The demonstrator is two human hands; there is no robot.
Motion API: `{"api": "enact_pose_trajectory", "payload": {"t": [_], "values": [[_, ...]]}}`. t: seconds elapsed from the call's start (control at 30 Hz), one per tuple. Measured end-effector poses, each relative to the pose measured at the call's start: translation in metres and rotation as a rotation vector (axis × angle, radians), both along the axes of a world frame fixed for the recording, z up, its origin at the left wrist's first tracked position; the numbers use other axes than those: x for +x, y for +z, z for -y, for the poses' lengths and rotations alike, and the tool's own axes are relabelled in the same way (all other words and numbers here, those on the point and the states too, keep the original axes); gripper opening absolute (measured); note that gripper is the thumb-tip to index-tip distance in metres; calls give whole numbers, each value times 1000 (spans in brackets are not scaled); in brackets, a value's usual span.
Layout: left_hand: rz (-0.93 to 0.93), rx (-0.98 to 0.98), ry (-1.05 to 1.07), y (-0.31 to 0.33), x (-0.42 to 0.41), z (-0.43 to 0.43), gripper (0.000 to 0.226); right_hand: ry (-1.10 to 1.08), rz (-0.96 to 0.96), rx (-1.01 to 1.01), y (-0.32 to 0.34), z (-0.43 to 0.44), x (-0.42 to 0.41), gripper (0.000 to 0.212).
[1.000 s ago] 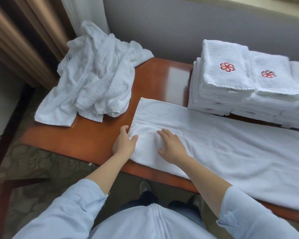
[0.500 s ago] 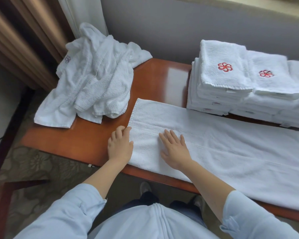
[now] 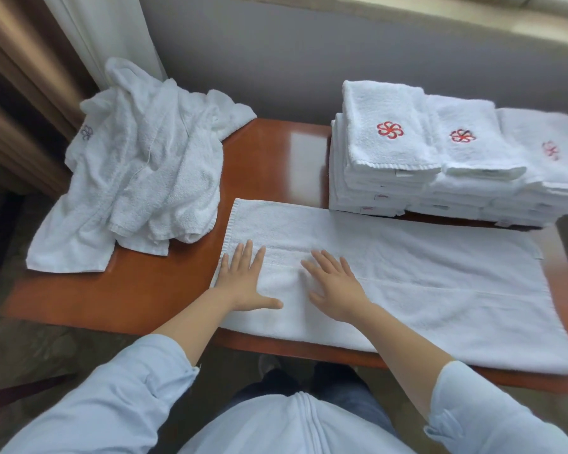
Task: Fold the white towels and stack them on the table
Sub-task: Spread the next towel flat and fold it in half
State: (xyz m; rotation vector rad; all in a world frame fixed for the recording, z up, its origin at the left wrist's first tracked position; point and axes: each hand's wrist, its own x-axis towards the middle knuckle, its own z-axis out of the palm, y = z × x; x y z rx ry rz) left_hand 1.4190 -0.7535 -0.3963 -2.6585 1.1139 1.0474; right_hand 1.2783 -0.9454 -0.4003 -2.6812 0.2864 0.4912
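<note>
Glossy reddish wooden table (image 3: 164, 290) carries a long white terry towel (image 3: 407, 280) along its near edge. Left hand (image 3: 243, 283) and right hand (image 3: 336, 286) lie flat on its left end, fingers straight, grasping nothing. Folded stacks (image 3: 440, 165) with red flower emblems sit behind; a crumpled heap (image 3: 138, 172) lies left.

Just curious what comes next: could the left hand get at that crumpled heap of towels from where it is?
Probably yes. The left hand lies flat on the spread towel, holding nothing, and only bare tabletop separates it from the crumpled pile on its side.
</note>
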Motion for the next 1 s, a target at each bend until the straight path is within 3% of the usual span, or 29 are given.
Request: {"api": "enact_pose_trajectory", "payload": {"t": [0.2,0.4,0.57,0.77,0.93,1.0], "values": [[83,-190,39,8,19,59,96,-256,-16,-19,19,58,4,64],[137,-317,112,6,40,108,69,-357,-33,-25,17,115,13,64],[196,-293,108,1,56,134,58,-320,77,-81,8,143,16,55],[265,-255,192,-1,69,156,39,-423,203,-53,-1,158,22,22],[269,-157,180,-1,75,163,19,-430,186,-74,-4,166,20,18],[253,-125,166,1,78,164,15,-425,181,-79,-6,167,18,25]]}}
